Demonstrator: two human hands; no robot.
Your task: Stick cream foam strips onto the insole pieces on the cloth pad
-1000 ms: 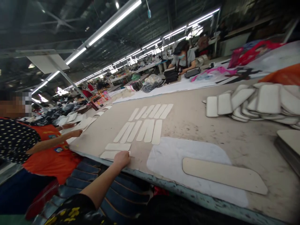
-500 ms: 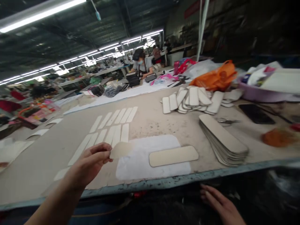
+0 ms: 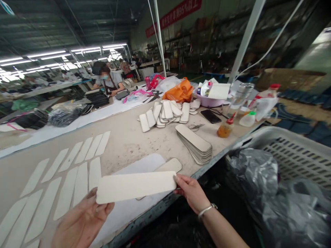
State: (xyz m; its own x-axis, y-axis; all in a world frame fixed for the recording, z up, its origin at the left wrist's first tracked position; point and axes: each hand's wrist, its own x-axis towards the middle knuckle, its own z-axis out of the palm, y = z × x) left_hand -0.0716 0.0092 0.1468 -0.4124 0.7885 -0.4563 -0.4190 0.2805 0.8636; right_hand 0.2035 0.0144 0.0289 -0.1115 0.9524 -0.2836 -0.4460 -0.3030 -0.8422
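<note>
A long cream strip [image 3: 137, 186] with rounded corners is held up level between both hands. My left hand [image 3: 86, 213] grips its left end, and my right hand [image 3: 190, 191] pinches its right end. Beneath it, a similar panel [image 3: 169, 166] lies partly hidden on a white sheet [image 3: 150, 160]. Rows of pale strips [image 3: 64, 182] are laid out on the table to the left. A neat stack of long panels [image 3: 195, 139] stands to the right, near the table edge. Behind it is a loose heap of shorter pieces [image 3: 168, 112].
Scissors [image 3: 196, 127], a black phone [image 3: 210, 116] and a bottle of orange glue [image 3: 225, 128] lie toward the right. An orange bag [image 3: 178, 91] and purple basin [image 3: 210, 100] are behind. A white basket [image 3: 292, 137] holds grey plastic. A person sits across.
The view has turned right. My right hand has come up from below the table edge onto the strip's right end. The strip now spans both hands, over the panel on the sheet.
</note>
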